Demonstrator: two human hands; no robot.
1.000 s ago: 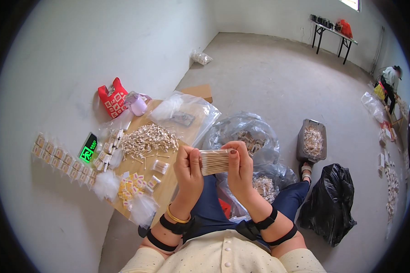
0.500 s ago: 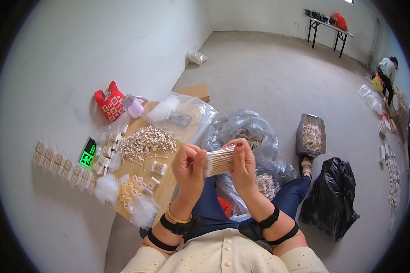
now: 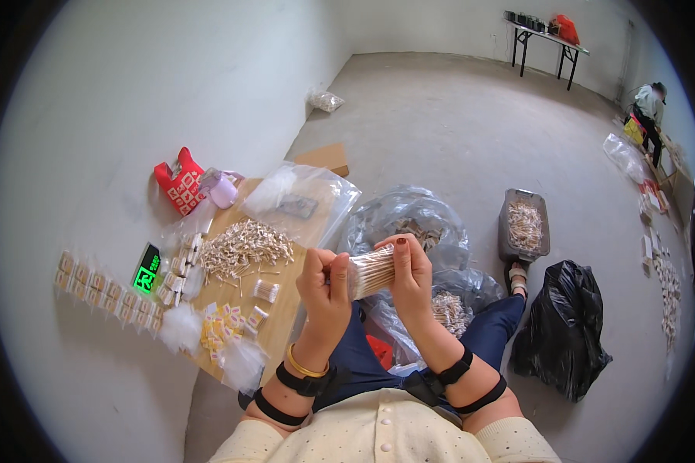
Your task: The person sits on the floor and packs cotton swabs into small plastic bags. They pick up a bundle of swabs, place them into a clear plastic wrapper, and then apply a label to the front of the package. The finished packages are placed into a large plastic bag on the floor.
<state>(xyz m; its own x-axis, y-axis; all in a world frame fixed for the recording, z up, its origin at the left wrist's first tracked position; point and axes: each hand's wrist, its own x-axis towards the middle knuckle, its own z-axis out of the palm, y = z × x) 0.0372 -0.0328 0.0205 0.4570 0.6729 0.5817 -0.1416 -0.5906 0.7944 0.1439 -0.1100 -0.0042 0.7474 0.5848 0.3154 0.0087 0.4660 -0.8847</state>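
Observation:
Between my hands, above my lap, is a bundle of cotton swabs (image 3: 371, 273) in a clear plastic bag. My left hand (image 3: 324, 287) grips the bag's left end, thumb pressed against the fingers. At the other end my right hand (image 3: 411, 279) closes on it, thumb on top. The swabs lie side by side, tilted slightly up to the right. On the wooden table (image 3: 286, 302) at my left are a loose pile of cotton swabs (image 3: 247, 248), a small bundle of swabs (image 3: 266, 291) and scattered yellow-and-white labels (image 3: 225, 324).
Packed swab bags (image 3: 108, 293) line the table's left side near a green lit sign (image 3: 147, 268). Big clear bags of swabs (image 3: 409, 224) stand before me. A grey bin (image 3: 524, 225) and a black bag (image 3: 562, 332) are at right. Another person (image 3: 649, 112) bends at far right.
My view has shifted slightly. Both hands keep hold of the swab bundle, which appears a little more tilted, its right end higher and more covered by my right hand.

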